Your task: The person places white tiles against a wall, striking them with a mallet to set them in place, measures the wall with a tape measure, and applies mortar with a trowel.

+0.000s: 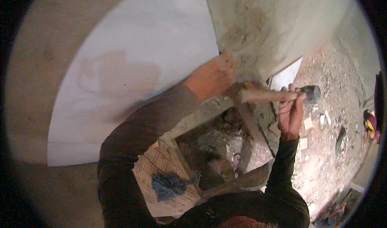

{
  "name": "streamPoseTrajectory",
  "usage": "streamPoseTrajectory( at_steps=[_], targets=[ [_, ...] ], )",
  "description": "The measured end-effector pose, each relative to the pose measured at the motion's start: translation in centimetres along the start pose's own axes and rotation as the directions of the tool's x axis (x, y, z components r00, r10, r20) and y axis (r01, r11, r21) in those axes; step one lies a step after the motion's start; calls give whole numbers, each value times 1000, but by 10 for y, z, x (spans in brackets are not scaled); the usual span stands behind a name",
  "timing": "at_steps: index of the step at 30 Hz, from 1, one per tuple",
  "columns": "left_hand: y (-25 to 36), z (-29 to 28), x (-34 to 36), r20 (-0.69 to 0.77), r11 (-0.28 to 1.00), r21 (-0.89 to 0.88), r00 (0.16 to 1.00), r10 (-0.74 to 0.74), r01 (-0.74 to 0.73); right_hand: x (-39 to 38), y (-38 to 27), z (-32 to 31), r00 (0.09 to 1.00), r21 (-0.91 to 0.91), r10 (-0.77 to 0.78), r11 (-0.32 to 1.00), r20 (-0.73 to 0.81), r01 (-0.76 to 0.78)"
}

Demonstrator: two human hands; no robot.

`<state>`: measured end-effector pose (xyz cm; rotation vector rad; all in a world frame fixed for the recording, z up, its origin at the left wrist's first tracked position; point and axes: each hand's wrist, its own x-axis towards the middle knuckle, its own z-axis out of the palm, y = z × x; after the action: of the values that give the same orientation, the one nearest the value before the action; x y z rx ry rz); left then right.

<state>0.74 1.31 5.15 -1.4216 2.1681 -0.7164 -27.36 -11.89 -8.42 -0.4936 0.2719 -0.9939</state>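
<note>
My left hand (213,78) reaches to the lower right corner of a large white panel (173,30), against the bare grey wall (252,22). Its fingers are smeared by motion, so I cannot tell whether they grip anything. My right hand (291,113) is closed around a mallet (311,94) with a black head and a pale wooden handle. The grip is close to the head, and the blurred handle end points left, toward the wall near my left hand.
Below my arms is a wooden frame (238,184) around an opening. A blue rag (168,185) lies on a scored, light brown board (145,169). To the right, the rubble-strewn floor (322,147) holds several small pale offcuts; a white piece (284,75) leans by the wall.
</note>
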Motion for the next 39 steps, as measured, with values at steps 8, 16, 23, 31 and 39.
streamPoseTrajectory(
  at_steps=[8, 16, 23, 31, 39],
  targets=[
    [2, 1, -13, -51, 978, -166, 990, -134, 124, 86, -18, 107, 955, 255, -150, 963, 255, 84],
    [6, 9, -10, -108, 984, -80, 980, -169, 161, 101, 22, 157, 941, 337, -98, 941, 324, -18],
    [9, 17, -15, -163, 965, -168, 960, -230, 202, 111, 39, 147, 953, 387, -84, 922, 290, -36],
    [-28, -12, 2, 312, 682, -623, 921, -231, 382, 74, -76, 56, 987, -503, -160, 855, -16, 130],
    [-20, 11, -29, -114, 990, -96, 987, -117, 106, -97, -81, -74, 985, -954, 139, -294, -100, -55]
  ],
)
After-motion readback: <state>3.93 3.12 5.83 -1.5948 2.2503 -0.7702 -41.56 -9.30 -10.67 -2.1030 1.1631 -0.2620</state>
